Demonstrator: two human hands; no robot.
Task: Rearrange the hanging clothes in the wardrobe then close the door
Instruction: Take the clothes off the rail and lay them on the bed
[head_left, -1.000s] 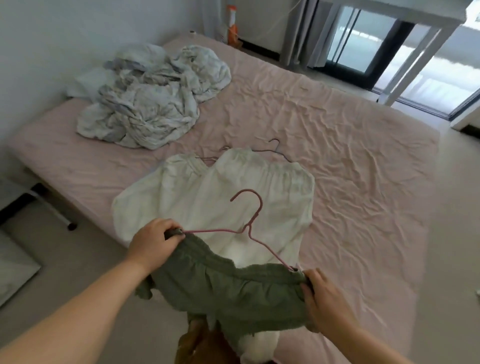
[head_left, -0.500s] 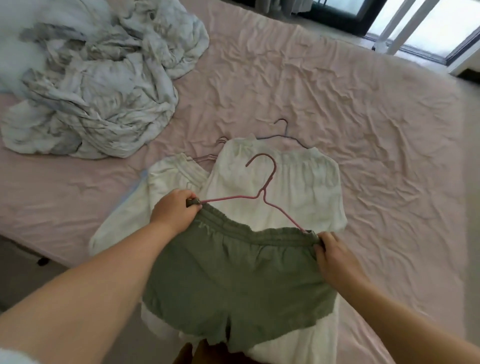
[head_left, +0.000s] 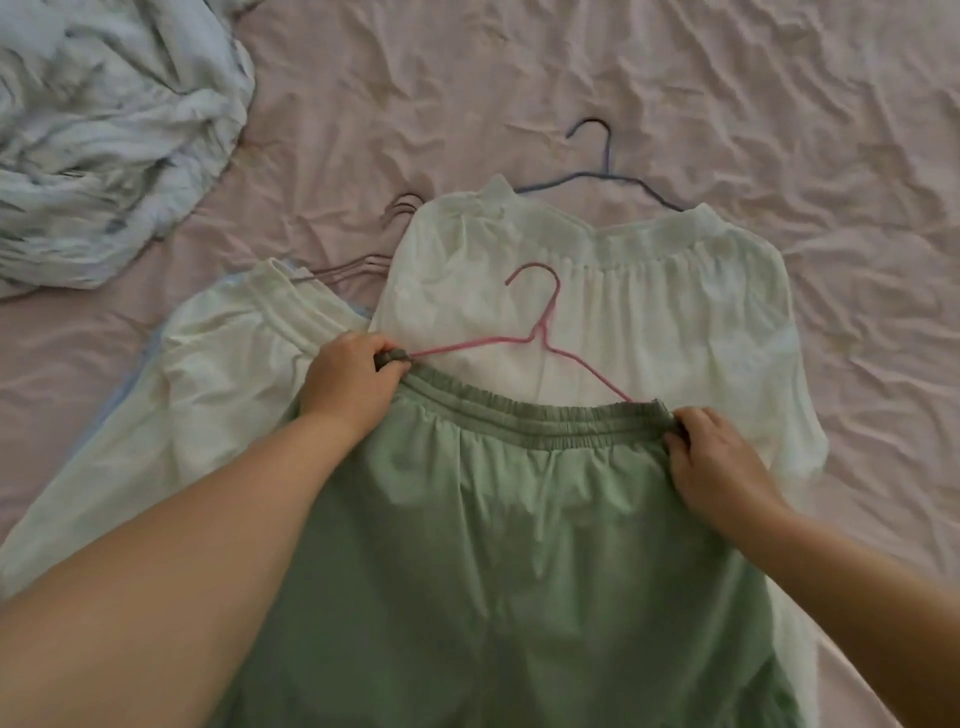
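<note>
Green shorts (head_left: 519, 545) on a pink wire hanger (head_left: 540, 327) lie spread over two white garments on the bed. My left hand (head_left: 348, 387) grips the left end of the elastic waistband, and my right hand (head_left: 719, 462) pinches its right end. The right white garment (head_left: 649, 306) hangs on a blue hanger (head_left: 597, 171). Beside it, the left white garment (head_left: 218, 374) has brownish hangers (head_left: 363, 260) poking out above it. No wardrobe is in view.
A pink wrinkled bed sheet (head_left: 675, 78) covers the mattress all around. A crumpled pale blue-grey blanket (head_left: 104, 130) is heaped at the upper left. The bed's near edge shows at the lower right.
The shorts have come down flat onto the white garments, and the view has moved closer and lower over the bed. Both hands keep their hold on the waistband ends.
</note>
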